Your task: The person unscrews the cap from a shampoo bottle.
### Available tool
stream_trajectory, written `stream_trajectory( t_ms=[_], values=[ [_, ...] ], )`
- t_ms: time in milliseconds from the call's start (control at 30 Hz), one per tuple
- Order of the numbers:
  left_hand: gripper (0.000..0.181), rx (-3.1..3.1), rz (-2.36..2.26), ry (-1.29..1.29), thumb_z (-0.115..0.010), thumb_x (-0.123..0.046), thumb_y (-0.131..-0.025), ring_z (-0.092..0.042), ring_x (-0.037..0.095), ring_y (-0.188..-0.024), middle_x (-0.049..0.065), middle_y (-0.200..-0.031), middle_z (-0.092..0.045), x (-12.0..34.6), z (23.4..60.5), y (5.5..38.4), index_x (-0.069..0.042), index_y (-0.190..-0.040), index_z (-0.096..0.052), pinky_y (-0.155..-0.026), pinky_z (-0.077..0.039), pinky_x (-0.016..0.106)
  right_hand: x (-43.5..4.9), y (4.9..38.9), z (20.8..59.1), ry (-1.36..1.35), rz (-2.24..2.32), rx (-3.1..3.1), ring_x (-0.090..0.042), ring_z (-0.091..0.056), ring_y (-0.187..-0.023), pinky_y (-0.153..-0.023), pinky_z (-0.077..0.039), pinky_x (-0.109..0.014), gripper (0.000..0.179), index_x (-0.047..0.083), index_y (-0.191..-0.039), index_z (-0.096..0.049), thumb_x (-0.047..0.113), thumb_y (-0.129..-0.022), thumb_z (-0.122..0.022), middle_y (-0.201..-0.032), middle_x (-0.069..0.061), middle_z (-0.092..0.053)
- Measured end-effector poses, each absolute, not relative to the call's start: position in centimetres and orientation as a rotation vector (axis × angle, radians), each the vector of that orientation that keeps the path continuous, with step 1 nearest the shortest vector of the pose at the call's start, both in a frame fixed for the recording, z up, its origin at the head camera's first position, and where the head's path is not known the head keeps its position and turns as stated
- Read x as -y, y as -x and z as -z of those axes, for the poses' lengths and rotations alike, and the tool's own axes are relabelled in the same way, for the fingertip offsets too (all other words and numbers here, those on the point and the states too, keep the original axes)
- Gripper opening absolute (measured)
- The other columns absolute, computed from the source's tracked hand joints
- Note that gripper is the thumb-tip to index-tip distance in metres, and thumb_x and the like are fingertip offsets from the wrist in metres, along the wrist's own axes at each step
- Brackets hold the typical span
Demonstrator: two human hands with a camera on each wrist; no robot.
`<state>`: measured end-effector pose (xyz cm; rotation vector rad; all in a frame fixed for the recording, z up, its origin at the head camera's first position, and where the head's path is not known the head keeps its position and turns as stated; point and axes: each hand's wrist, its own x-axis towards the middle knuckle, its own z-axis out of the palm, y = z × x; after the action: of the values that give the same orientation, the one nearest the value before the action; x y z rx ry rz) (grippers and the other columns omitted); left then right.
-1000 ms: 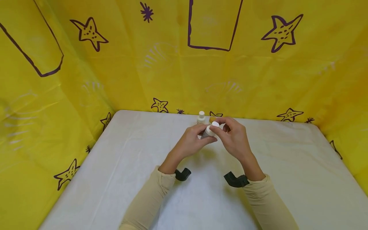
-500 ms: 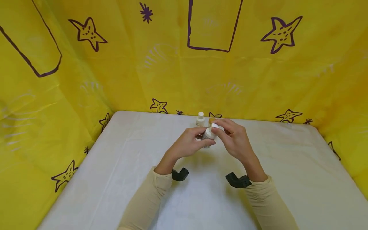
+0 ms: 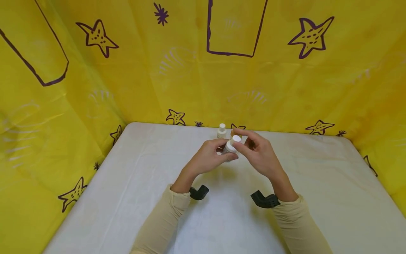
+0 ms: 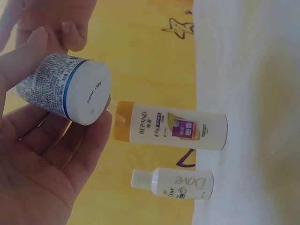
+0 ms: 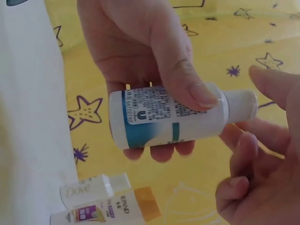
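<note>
A small white bottle (image 5: 154,117) with a teal-blue band and printed label is held off the table in my left hand (image 3: 207,155), its thumb (image 5: 180,75) across the label and fingers behind. The bottle tilts, its white cap (image 5: 241,105) up and to the right; its round base (image 4: 91,93) faces the left wrist camera. My right hand (image 3: 258,151) is around the cap with thumb and fingers spread. In the right wrist view one fingertip (image 5: 258,77) stands apart from the cap, and the other fingers lie loosely bent beside it.
Behind the hands, a Dove bottle (image 4: 187,183) with a white cap and a REPAND bottle (image 4: 159,125) with an orange cap stand upright on the white-covered table (image 3: 152,197). A yellow curtain (image 3: 136,70) with purple starfish drawings hangs along its back and sides.
The right hand's fingers have spread from their pinch on the cap, the index finger now straighter. The left hand has lowered slightly with the bottle.
</note>
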<state>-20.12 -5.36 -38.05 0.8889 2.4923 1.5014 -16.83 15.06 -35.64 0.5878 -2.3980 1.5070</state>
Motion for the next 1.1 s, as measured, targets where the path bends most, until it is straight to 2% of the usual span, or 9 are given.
stream_trajectory(
  t_ms=[33, 200, 333, 533, 667, 767, 867, 967, 1100],
  values=[
    [0.036, -2.487, -1.512, -0.886, -0.079, -0.038, -0.089, -0.065, 0.012, -0.100, -0.005, -0.112, -0.071, 5.3, 38.0, 20.1, -0.024, -0.121, -0.070, -0.087, -0.057, 0.030, -15.0, 16.8, 35.7, -0.552, -1.485, 2.392, -0.011, -0.043, -0.064, -0.055, -0.037, -0.024, 0.036, 0.018, -0.130, -0.068, 0.016, -0.094, -0.074, -0.104, -0.004, -0.068],
    [0.035, -2.471, -1.536, -0.908, -0.081, -0.037, -0.087, -0.066, 0.011, -0.098, -0.007, -0.108, -0.072, 5.0, 38.1, 20.0, -0.025, -0.118, -0.072, -0.088, -0.057, 0.032, -14.6, 16.9, 35.8, -0.431, -1.472, 2.362, -0.013, -0.043, -0.064, -0.054, -0.037, -0.023, 0.032, 0.011, -0.114, -0.068, 0.016, -0.086, -0.083, -0.098, -0.003, -0.062],
    [0.035, -2.499, -1.509, -0.929, -0.082, -0.037, -0.086, -0.065, 0.008, -0.097, -0.011, -0.106, -0.072, 4.8, 38.2, 19.9, -0.026, -0.118, -0.073, -0.088, -0.056, 0.027, -14.5, 16.8, 35.8, -0.397, -1.476, 2.355, -0.013, -0.043, -0.064, -0.053, -0.036, -0.023, 0.029, 0.008, -0.104, -0.067, 0.017, -0.084, -0.085, -0.080, -0.006, -0.053],
    [0.038, -2.526, -1.493, -0.920, -0.084, -0.037, -0.085, -0.066, 0.009, -0.097, -0.010, -0.108, -0.073, 4.9, 38.3, 20.0, -0.025, -0.120, -0.073, -0.087, -0.057, 0.026, -14.5, 16.9, 35.9, -0.445, -1.441, 2.343, -0.011, -0.041, -0.062, -0.051, -0.033, -0.024, 0.023, 0.011, -0.102, -0.072, 0.016, -0.083, -0.085, -0.070, -0.002, -0.048],
    [0.038, -2.541, -1.515, -0.887, -0.085, -0.036, -0.084, -0.067, 0.009, -0.098, -0.008, -0.110, -0.073, 5.1, 38.4, 20.0, -0.023, -0.118, -0.072, -0.085, -0.058, 0.027, -14.9, 16.9, 35.9, -0.589, -1.443, 2.366, -0.012, -0.044, -0.062, -0.054, -0.038, -0.023, 0.028, 0.012, -0.118, -0.074, 0.011, -0.090, -0.078, -0.083, -0.003, -0.062],
    [0.039, -2.541, -1.555, -0.866, -0.086, -0.035, -0.083, -0.069, 0.010, -0.098, -0.007, -0.111, -0.073, 5.1, 38.5, 20.0, -0.022, -0.116, -0.072, -0.085, -0.059, 0.028, -15.3, 16.7, 35.8, -0.722, -1.487, 2.399, -0.015, -0.052, -0.070, -0.062, -0.044, -0.021, 0.036, 0.010, -0.133, -0.067, 0.007, -0.097, -0.068, -0.114, -0.008, -0.072],
    [0.041, -2.537, -1.578, -0.868, -0.086, -0.035, -0.082, -0.070, 0.011, -0.098, -0.005, -0.112, -0.073, 5.0, 38.6, 20.1, -0.021, -0.118, -0.071, -0.085, -0.059, 0.029, -15.5, 16.6, 35.5, -0.799, -1.537, 2.421, -0.015, -0.060, -0.084, -0.072, -0.049, -0.018, 0.040, 0.009, -0.141, -0.061, 0.006, -0.101, -0.061, -0.137, -0.011, -0.066],
    [0.042, -2.536, -1.576, -0.868, -0.086, -0.034, -0.083, -0.069, 0.011, -0.098, -0.005, -0.114, -0.073, 5.0, 38.6, 20.1, -0.021, -0.121, -0.071, -0.084, -0.059, 0.028, -15.5, 16.6, 35.3, -0.828, -1.559, 2.432, -0.013, -0.061, -0.088, -0.075, -0.051, -0.018, 0.042, 0.010, -0.144, -0.058, 0.008, -0.102, -0.059, -0.141, -0.011, -0.063],
    [0.041, -2.541, -1.571, -0.873, -0.085, -0.034, -0.084, -0.068, 0.010, -0.099, -0.006, -0.114, -0.073, 4.8, 38.6, 20.1, -0.021, -0.121, -0.072, -0.086, -0.059, 0.031, -15.6, 16.6, 35.3, -0.815, -1.580, 2.423, -0.012, -0.055, -0.075, -0.065, -0.047, -0.022, 0.052, 0.014, -0.147, -0.053, 0.006, -0.098, -0.067, -0.140, -0.010, -0.062]
  ],
)
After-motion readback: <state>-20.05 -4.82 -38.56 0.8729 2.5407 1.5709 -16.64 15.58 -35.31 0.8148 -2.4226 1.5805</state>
